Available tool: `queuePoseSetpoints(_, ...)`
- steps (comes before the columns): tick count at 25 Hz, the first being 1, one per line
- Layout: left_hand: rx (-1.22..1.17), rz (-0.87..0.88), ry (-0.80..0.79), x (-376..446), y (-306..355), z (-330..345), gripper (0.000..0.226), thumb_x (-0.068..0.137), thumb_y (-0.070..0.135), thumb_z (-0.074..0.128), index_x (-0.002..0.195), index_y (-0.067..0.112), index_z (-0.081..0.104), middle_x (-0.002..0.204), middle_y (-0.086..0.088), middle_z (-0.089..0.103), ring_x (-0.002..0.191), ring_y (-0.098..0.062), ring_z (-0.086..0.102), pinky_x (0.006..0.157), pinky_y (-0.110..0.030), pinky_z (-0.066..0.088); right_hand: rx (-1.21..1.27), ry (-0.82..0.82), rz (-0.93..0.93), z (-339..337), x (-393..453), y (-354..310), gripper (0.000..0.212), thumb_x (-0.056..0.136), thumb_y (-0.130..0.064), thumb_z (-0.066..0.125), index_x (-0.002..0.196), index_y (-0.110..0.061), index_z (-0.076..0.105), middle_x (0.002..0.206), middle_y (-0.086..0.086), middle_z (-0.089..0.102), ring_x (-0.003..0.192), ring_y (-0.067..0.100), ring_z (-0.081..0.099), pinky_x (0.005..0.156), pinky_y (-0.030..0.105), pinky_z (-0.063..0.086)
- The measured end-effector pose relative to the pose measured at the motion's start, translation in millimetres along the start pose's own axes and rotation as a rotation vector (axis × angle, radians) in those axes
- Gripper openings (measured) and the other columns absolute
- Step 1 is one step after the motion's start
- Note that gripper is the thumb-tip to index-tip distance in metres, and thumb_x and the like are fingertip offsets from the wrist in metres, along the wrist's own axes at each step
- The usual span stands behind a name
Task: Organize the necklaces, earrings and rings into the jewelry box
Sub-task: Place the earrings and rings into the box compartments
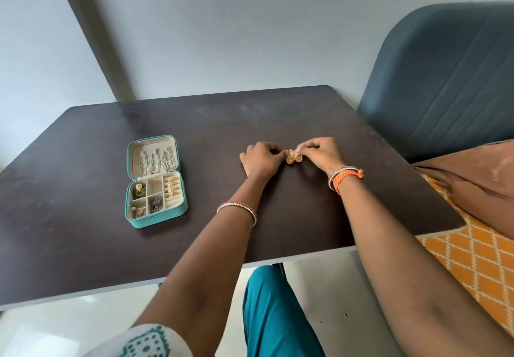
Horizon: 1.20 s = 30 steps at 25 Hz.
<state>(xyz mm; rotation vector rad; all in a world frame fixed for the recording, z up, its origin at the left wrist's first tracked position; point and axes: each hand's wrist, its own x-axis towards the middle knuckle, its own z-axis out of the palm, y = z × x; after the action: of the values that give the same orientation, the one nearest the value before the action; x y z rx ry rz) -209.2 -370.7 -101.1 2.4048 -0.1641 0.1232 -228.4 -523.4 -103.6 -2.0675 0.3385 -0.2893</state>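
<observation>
At centre of dark table (83,245): gold earrings (294,157) pinched between both hands. Left hand (260,159) fingers curled at left side, right hand (319,152) gripping from right. Teal jewelry box (155,217) lies open well to left — gold pieces in compartments, necklaces (155,160) in lid.

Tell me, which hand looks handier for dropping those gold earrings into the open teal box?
Probably the left hand. Both hands pinch the gold earrings, but the jewelry box lies open on the left side; the right hand would have to cross over.
</observation>
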Motion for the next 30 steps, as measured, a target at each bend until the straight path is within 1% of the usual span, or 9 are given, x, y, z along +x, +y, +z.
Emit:
queuePoseSetpoints(3,-0.015,-0.013,-0.025,-2,3,-3,0.032,0.088,0.053,0.052,0.099,0.032,0.073,0.102,0.0,0.07,0.113,-0.024,0.05,0.087,-0.034,0.026,-0.05,-0.052,0.048,-1,2,-6,0.009,0.071,-0.031,0.075,0.065,-0.026,0.072,0.085,-0.007,0.073,0.093,0.015,0.066,0.09,0.034,0.052)
queuePoseSetpoints(7,-0.022,-0.044,-0.087,-1,4,-5,0.031,0.086,0.054,0.055,0.092,0.029,0.073,0.1,-0.002,0.069,0.115,-0.024,0.047,0.09,-0.034,0.027,-0.05,-0.055,0.063,-1,0,-8,0.006,0.075,-0.029,0.074,0.072,-0.024,0.073,0.084,-0.003,0.071,0.092,0.016,0.064,0.088,0.032,0.05)
queuePoseSetpoints(11,-0.054,-0.055,-0.078,-2,2,-3,0.025,0.086,0.049,0.058,0.09,0.028,0.071,0.099,-0.001,0.07,0.11,-0.022,0.051,0.09,-0.033,0.028,0.1,-0.066,0.09,-6,-13,-15,0.007,0.081,-0.019,0.069,0.078,-0.014,0.072,0.083,0.003,0.069,0.079,0.01,0.06,0.079,0.026,0.047)
queuePoseSetpoints(13,-0.21,-0.05,-0.1,-7,-1,-5,0.022,0.084,0.046,0.062,0.085,0.026,0.07,0.086,0.002,0.07,0.092,-0.017,0.057,0.087,-0.032,0.031,0.294,-0.046,0.077,-4,-31,-20,0.016,0.087,-0.013,0.062,0.072,-0.016,0.065,0.075,0.001,0.063,0.067,0.005,0.052,0.067,0.019,0.043)
queuePoseSetpoints(15,-0.531,-0.017,-0.14,-20,-4,-15,0.015,0.083,0.035,0.068,0.078,0.021,0.066,0.075,0.001,0.064,0.074,-0.015,0.054,0.075,-0.026,0.038,0.503,-0.024,0.091,0,-53,-25,0.02,0.092,-0.011,0.057,0.074,-0.02,0.059,0.076,-0.002,0.061,0.067,0.005,0.053,0.064,0.019,0.042)
queuePoseSetpoints(17,-0.79,0.033,-0.179,-44,-3,-30,0.012,0.091,0.016,0.06,0.078,0.016,0.06,0.078,-0.003,0.062,0.076,-0.015,0.056,0.066,-0.017,0.044,0.657,-0.043,0.11,1,-79,-32,0.018,0.094,-0.013,0.054,0.077,-0.02,0.057,0.081,0.0,0.064,0.073,0.009,0.059,0.068,0.022,0.045)
queuePoseSetpoints(20,-0.931,0.08,-0.205,-85,0,-57,0.017,0.096,0.008,0.05,0.081,0.014,0.055,0.082,-0.005,0.062,0.075,-0.013,0.061,0.071,-0.023,0.053,0.752,-0.078,0.079,4,-116,-53,0.015,0.095,-0.012,0.053,0.082,-0.018,0.057,0.086,0.004,0.067,0.076,0.013,0.064,0.068,0.024,0.051)
queuePoseSetpoints(25,-0.968,0.104,-0.099,-136,-13,-103,0.01,0.096,0.01,0.049,0.09,0.01,0.058,0.091,-0.019,0.065,0.08,-0.021,0.066,0.072,-0.027,0.058,0.723,-0.119,-0.032,14,-169,-86,0.007,0.094,-0.013,0.055,0.09,-0.015,0.059,0.088,0.006,0.067,0.077,0.012,0.066,0.067,0.026,0.055)
queuePoseSetpoints(30,-0.881,0.042,-0.024,-169,-27,-142,0.012,0.094,0.016,0.053,0.089,0.011,0.063,0.081,-0.008,0.068,0.07,-0.011,0.066,0.068,-0.022,0.057,0.66,-0.233,-0.008,29,-204,-111,0.008,0.092,-0.017,0.057,0.093,-0.01,0.062,0.085,0.009,0.069,0.076,0.017,0.068,0.075,0.034,0.058)
